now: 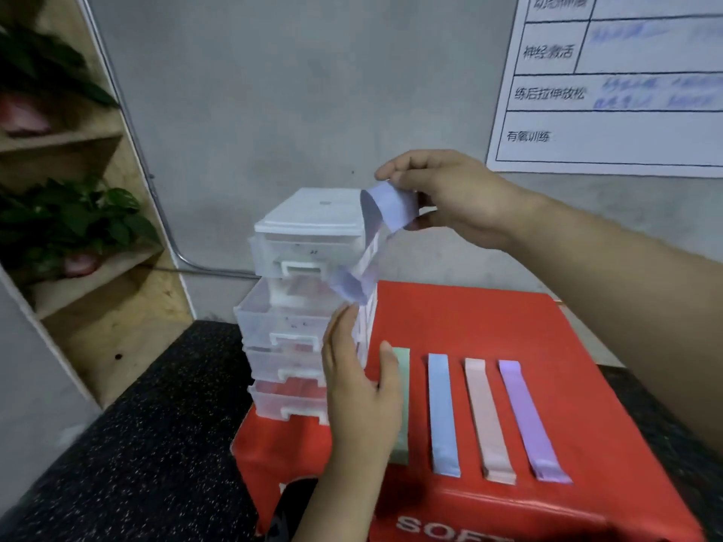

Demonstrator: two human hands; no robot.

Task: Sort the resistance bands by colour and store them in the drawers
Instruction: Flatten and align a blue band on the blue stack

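1. Pale lilac and limp, a flat elastic resistance band point(391, 207) dangles from the person's right hand point(450, 197). Thumb and curled fingers pinch its top end high over the right side of a translucent plastic drawer tower point(309, 213) with a white lid.
2. The height looks deliberate. The band's loose lower end hangs at the second drawer from the top point(281, 318), which stands pulled out toward the near left, so the strip can likely be fed down into it.
3. The left hand point(360, 389) holds nothing, with its fingers straight and together and its thumb spread, raised just beside the tower's near right corner. Its fingertips sit just under the hanging end, apparently ready to guide or fold it in. Whether the hand touches the drawers cannot be told.
4. Four more bands lie flat and parallel on the red padded box point(489, 318), right of the tower and set apart by colour. From left to right they are a mint green band point(403, 444), partly hidden by the left hand, a light blue band point(442, 416), a salmon pink band point(489, 420) and a violet band point(528, 420).
5. Judged from this layout, storage is at an early stage, with one band going in and four waiting.
6. A gridded white wall chart point(610, 72) hangs at the far right, and green potted plants point(70, 217) sit on wooden shelves at the left.
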